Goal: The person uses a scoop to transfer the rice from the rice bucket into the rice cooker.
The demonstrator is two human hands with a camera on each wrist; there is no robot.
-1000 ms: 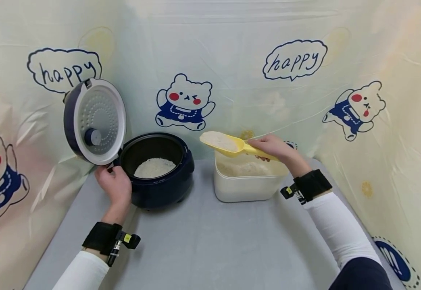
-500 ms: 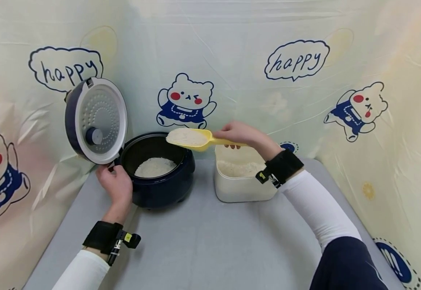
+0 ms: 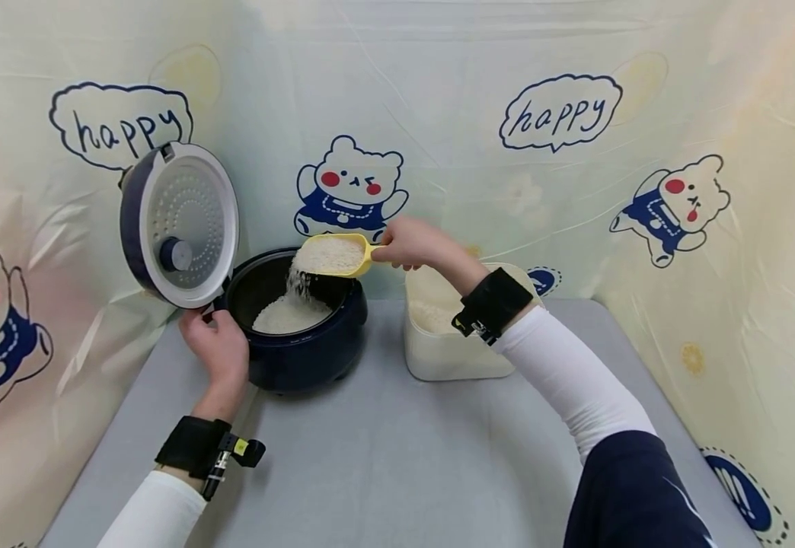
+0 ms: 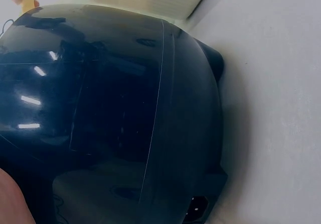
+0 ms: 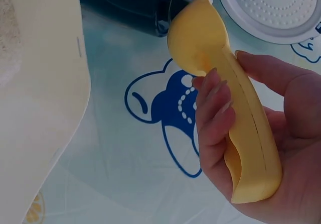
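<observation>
My right hand (image 3: 414,242) grips a yellow scoop (image 3: 362,257) by its handle, fingers curled round it in the right wrist view. The scoop tilts over the dark blue rice cooker (image 3: 308,361), and white rice (image 3: 331,255) spills from its front left edge. Below, a mound of rice (image 3: 291,313) lies in the black inner pot. My left hand (image 3: 219,346) holds the raised rice cooker lid (image 3: 199,205) near its hinge, thumb in front; its other fingers are mostly hidden. In the left wrist view the rice cooker body (image 4: 115,93) fills much of the frame.
A cream bin (image 3: 455,358) of rice stands right of the cooker, partly under my right forearm. Both stand on a grey table (image 3: 397,457). A printed curtain (image 3: 459,76) hangs close behind and along both sides.
My right hand has carried the full scoop left from above the bin to over the cooker and tipped it. Rice now falls into the pot. My left hand and the lid stay nearly still.
</observation>
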